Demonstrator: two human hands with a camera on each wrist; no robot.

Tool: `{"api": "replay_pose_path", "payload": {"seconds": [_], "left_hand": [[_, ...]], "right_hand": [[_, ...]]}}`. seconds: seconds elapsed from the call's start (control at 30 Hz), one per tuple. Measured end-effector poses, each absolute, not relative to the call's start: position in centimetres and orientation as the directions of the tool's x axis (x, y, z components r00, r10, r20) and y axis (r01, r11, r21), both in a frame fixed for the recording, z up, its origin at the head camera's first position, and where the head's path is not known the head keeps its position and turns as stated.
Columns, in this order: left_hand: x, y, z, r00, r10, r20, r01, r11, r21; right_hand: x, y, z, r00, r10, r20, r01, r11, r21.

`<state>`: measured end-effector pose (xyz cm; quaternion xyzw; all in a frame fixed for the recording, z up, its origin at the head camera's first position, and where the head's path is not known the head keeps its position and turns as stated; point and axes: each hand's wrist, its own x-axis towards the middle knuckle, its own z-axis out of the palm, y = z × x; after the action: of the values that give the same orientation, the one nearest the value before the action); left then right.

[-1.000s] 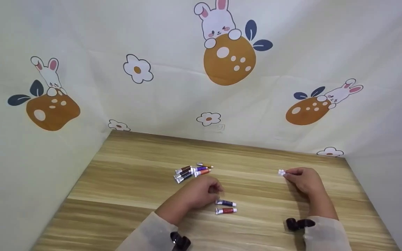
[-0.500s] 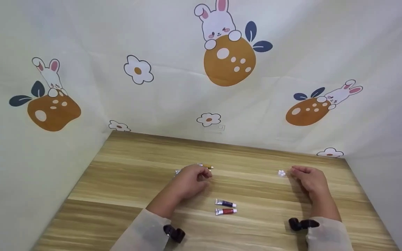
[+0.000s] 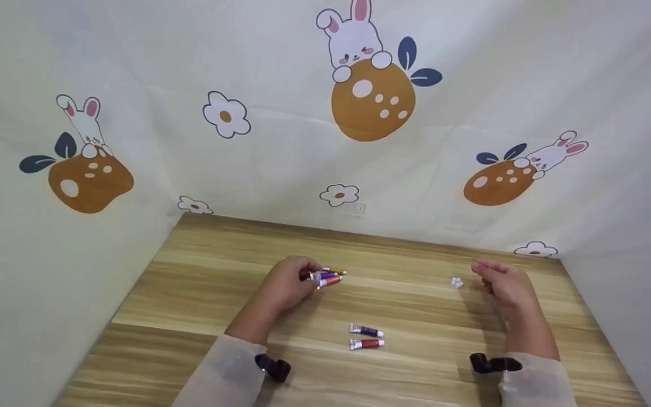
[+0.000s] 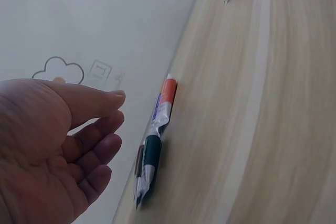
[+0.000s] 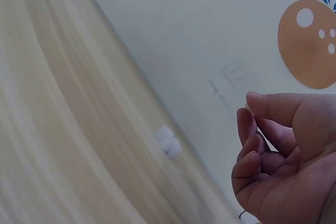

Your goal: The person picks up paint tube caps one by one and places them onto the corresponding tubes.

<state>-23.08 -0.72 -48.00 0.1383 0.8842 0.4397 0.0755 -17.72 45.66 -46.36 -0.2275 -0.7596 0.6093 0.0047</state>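
Note:
My left hand [image 3: 302,275] rests at the left side of a cluster of small paint tubes [image 3: 327,276] on the wooden table [image 3: 201,294]. In the left wrist view its fingers [image 4: 107,124] are relaxed and hold nothing, with an orange tube [image 4: 167,95] and a green tube [image 4: 151,156] lying just beyond them. My right hand [image 3: 482,272] hovers a little to the right of a small heap of white caps [image 3: 456,282]. In the right wrist view its fingers [image 5: 247,129] curl loosely around nothing, apart from the caps [image 5: 168,141].
A dark blue tube [image 3: 366,330] and a red tube [image 3: 366,343] lie side by side at the table's middle front. Cloth walls with rabbit prints [image 3: 359,113] close the table at the back, left and right. Black wrist mounts [image 3: 272,367] sit on both sleeves.
My left hand moved from beside the two front tubes back and left to the tube cluster. My right hand drew away from the white caps, which now lie alone on the table.

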Motion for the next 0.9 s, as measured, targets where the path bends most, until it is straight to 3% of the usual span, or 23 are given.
{"api": "replay_pose_path", "payload": {"seconds": [0.17, 0.6, 0.9], "left_hand": [[-23.8, -1.5, -48.4, -0.965, 0.26, -0.041, 0.122, 0.581, 0.805], [-24.8, -3.7, -49.7, -0.973, 0.226, -0.048, 0.121, 0.677, 0.726], [-25.0, -4.1, -50.2, -0.97, 0.242, -0.021, 0.171, 0.74, 0.65]], "right_hand": [[-17.5, 45.5, -45.7, -0.914, 0.292, -0.281, 0.327, 0.123, -0.937], [-17.2, 44.6, -44.3, -0.956, 0.159, -0.248, 0.25, -0.011, -0.968], [-17.0, 43.4, -43.7, -0.967, 0.105, -0.233, 0.232, -0.028, -0.972]]}}
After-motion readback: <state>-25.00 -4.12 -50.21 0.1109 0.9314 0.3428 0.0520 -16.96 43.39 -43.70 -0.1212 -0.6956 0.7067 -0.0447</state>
